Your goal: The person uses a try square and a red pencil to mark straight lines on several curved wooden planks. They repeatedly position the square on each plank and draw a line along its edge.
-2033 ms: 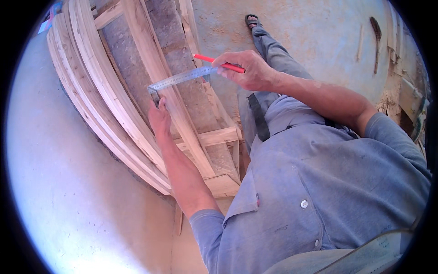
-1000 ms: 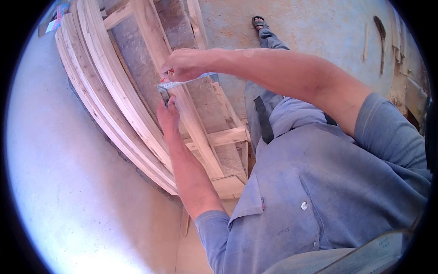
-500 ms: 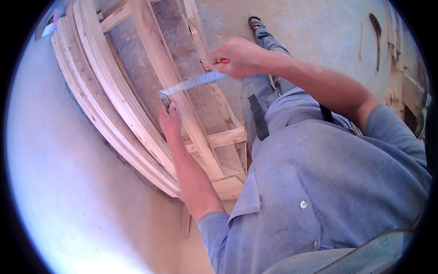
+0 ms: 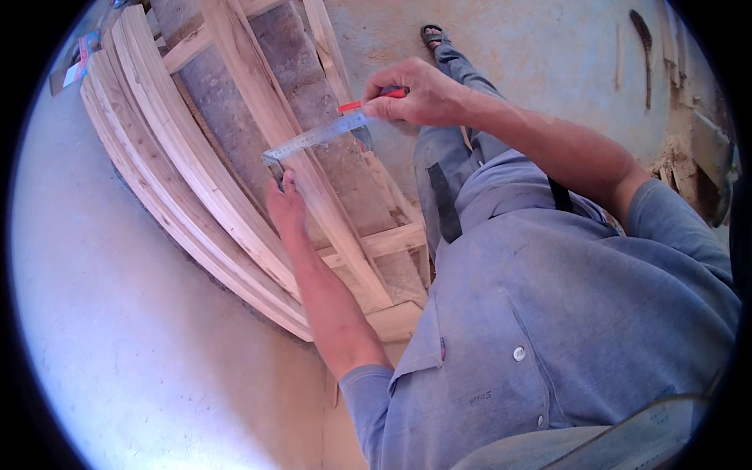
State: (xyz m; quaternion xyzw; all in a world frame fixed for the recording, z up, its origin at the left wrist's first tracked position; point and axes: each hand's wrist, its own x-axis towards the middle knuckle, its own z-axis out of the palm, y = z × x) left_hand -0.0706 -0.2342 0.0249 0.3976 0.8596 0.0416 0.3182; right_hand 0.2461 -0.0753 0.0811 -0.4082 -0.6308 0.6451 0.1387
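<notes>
Floor (image 4: 540, 63): dusty, pale, filling the upper right of the view. A dark curved piece (image 4: 647, 55) lies on it at far right, well away from both hands.

Wooden frame (image 4: 395, 240): unpainted, just in front of the person, with crosspieces near and far. Stack of long boards (image 4: 176, 137) along its left side, bending in the fisheye view.

Middle board (image 4: 258, 86): long, runs the frame's length; both hands work about it, left at its left edge, right out beyond its right edge.

Metal square (image 4: 313, 139): blade laid crosswise over the middle board, between the hands. Short stock at the left edge, blade's other end overhanging on the right.

Left hand (image 4: 285, 205): narrow grip on the stock, thumb uppermost, forearm coming up from below. Right hand (image 4: 423, 92): fingers pinched round a pencil, fingertips at the blade's overhanging end; cannot tell whether they touch it.

Red pencil (image 4: 349, 106): in the right hand, pointing left, just above the blade's right part and right of the middle board
</notes>
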